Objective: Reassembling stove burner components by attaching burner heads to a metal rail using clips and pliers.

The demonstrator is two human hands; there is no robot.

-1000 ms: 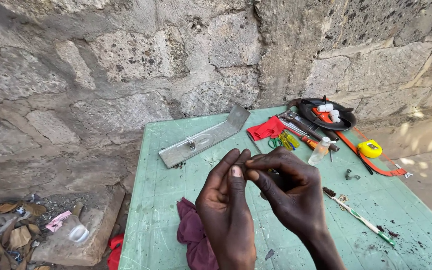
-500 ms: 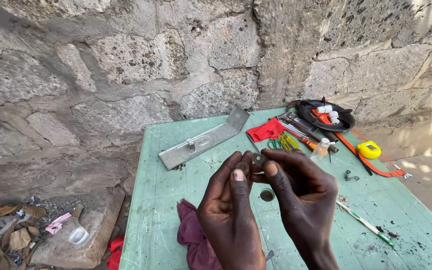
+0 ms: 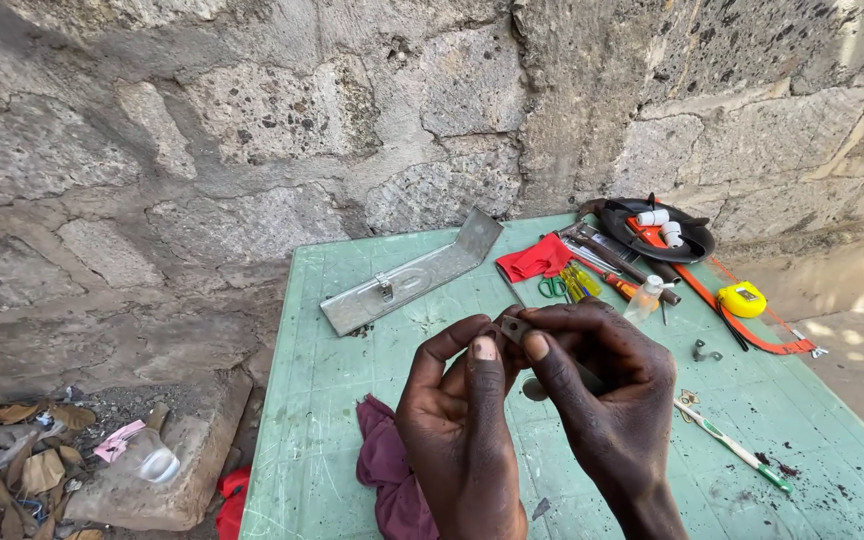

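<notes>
Pinching a tiny flat grey metal piece [image 3: 514,328] between both hands above the scuffed green table [image 3: 332,400], left hand [image 3: 462,430] with thumb and forefinger closed on its near edge, right hand [image 3: 602,385] curled tight round the other end. Just under the wrists, a crumpled maroon rag [image 3: 384,470]. Further back, a bent shiny metal plate [image 3: 407,280] leaning near the rough stone wall [image 3: 252,150], plus a red cloth [image 3: 537,260], a round yellow tape measure [image 3: 742,298] and an orange-framed hacksaw [image 3: 742,310].

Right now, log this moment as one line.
left hand + right hand: pinch small metal part | maroon cloth below | green table
</notes>
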